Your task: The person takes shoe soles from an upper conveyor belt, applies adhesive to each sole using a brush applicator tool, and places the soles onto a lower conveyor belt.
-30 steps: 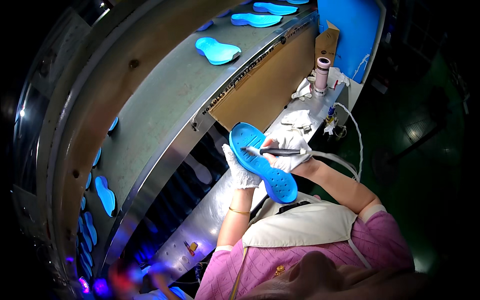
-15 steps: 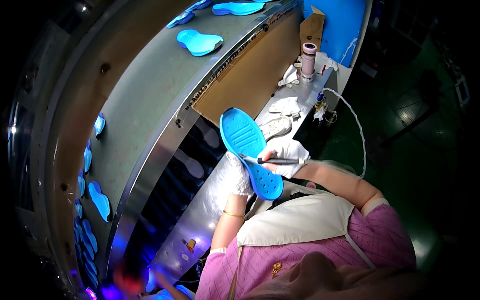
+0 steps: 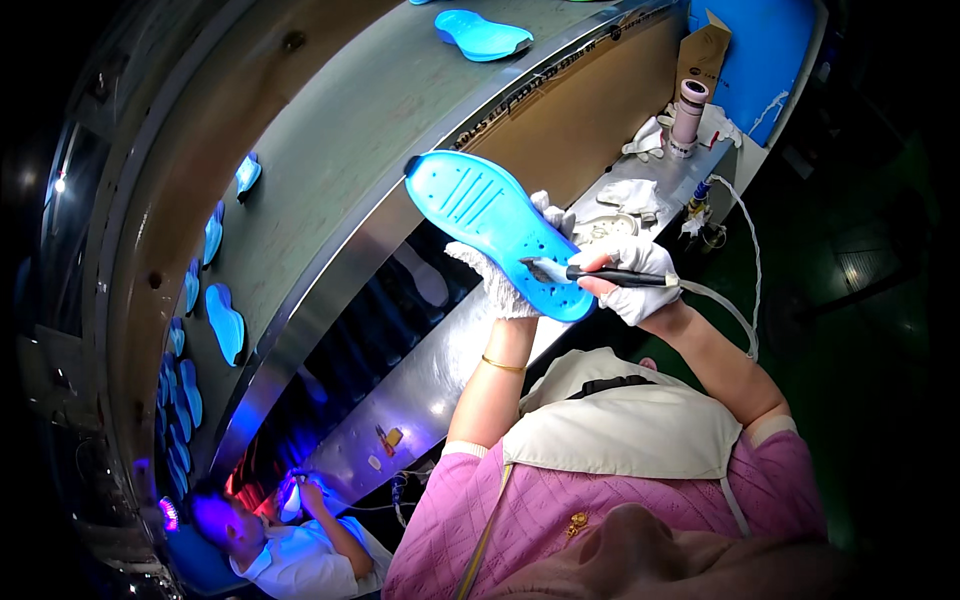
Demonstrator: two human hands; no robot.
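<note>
My left hand [image 3: 500, 288], in a white glove, holds a blue shoe sole [image 3: 468, 205] from beneath, with fingers showing along both long edges. The sole is tilted, its ridged end up and left, and its holed end close to my right hand. My right hand [image 3: 640, 272], in a white glove with bare fingertips, grips a thin brush-like tool [image 3: 618, 276] with a black handle. A pale hose [image 3: 725, 310] runs from the handle's rear. The tool's tip rests on or just over the holed part of the sole; its exact shape is hard to make out.
A curved grey conveyor [image 3: 330, 190] carries several blue soles [image 3: 225, 325] on the left. On the metal ledge [image 3: 440, 375] lie a pale sole [image 3: 605, 228], white gloves [image 3: 630, 195] and a pink bottle [image 3: 689, 118]. Another person [image 3: 310, 550] works at lower left under purple light.
The sole has been raised and turned, its ridged end swinging left. The tool has gone from the sole's middle edge to its holed part. The other person has come into clearer view.
</note>
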